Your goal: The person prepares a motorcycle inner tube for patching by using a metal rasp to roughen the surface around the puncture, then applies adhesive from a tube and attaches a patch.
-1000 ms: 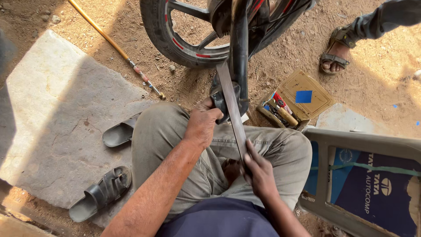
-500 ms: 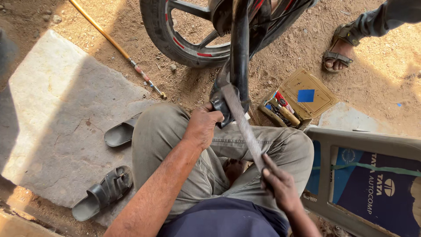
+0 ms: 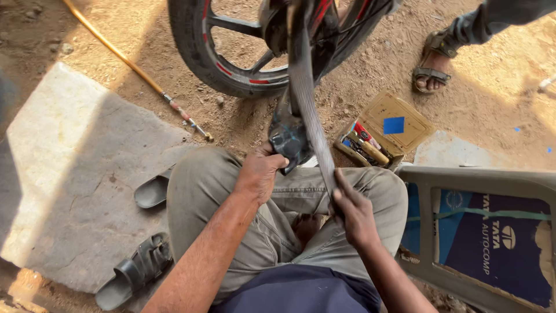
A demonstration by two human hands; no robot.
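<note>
Dirt ground [image 3: 492, 116]; left hand [image 3: 260, 174] grips dark part [image 3: 288, 139], right hand [image 3: 353, 211] grips strap [image 3: 310, 110].

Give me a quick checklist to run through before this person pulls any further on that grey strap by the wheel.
1. Right hand closed on the grey strap: ok.
2. Left hand steadying the dark part below the wheel: ok.
3. Strap running straight, no visible twist: ok.
4. Strap's upper end fastened: cannot tell, hidden.
5. Tool box open and close by: ok.
6. Bystander's sandalled foot apart from the strap: ok.
</note>
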